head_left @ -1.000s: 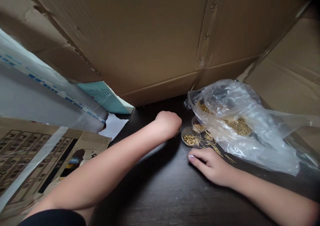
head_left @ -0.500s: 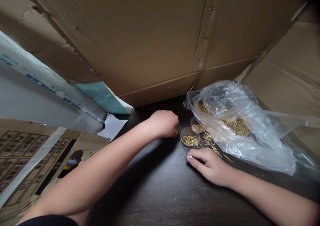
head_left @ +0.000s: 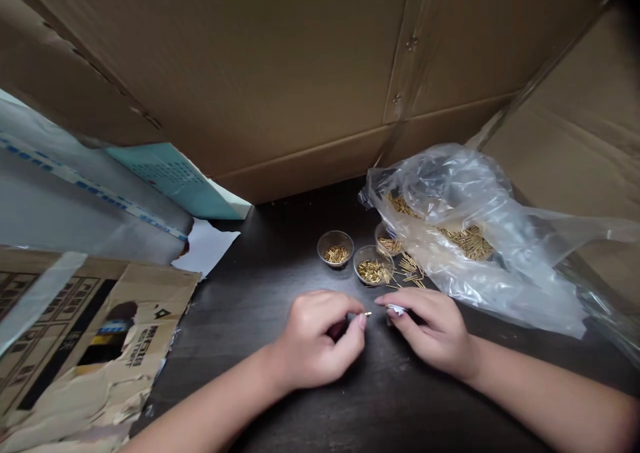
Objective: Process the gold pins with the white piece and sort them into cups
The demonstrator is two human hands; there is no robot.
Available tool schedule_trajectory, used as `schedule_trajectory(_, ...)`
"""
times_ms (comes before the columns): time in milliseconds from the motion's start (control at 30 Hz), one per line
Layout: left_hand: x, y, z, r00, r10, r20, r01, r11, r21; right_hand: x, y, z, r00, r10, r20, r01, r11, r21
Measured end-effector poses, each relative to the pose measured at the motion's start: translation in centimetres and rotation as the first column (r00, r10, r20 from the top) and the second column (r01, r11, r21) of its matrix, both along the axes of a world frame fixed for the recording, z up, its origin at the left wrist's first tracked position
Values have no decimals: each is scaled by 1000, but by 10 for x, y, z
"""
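Over the near side of the dark table, my left hand (head_left: 325, 339) pinches a small brass pin (head_left: 368, 313) between thumb and forefinger. Facing it a short gap away is my right hand (head_left: 433, 329), its thumb and fingers closed together. A small white patch (head_left: 397, 309) shows at those fingertips; what they grip is too small to make out. Just beyond the hands stand three clear round cups of small brass pieces: a left cup (head_left: 335, 249), a middle cup (head_left: 374, 266) and a back cup (head_left: 387, 241). Loose brass pins (head_left: 411, 269) lie beside the middle one.
A clear plastic bag (head_left: 520, 266) holding many brass pins spreads over the right of the table (head_left: 280, 253). Tall cardboard (head_left: 300, 73) walls off the back. To the left are a printed carton (head_left: 145, 333), a pale green box (head_left: 170, 173) and white paper (head_left: 210, 243).
My left hand has come back from the left cup, bringing a small brass pin close to my right hand. That cup is now uncovered. The view has shifted slightly.
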State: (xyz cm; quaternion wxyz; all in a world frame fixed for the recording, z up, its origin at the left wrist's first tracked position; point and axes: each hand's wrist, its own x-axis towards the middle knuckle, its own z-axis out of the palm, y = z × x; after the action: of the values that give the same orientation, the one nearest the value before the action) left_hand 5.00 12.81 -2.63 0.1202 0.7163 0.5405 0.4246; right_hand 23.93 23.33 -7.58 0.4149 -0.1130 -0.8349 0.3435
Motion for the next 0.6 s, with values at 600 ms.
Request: schedule_trajectory(600, 15, -9, -31, 928, 8, 374, 103, 956, -275, 5, 1, -1, 985, 87, 147, -104, 988, 114)
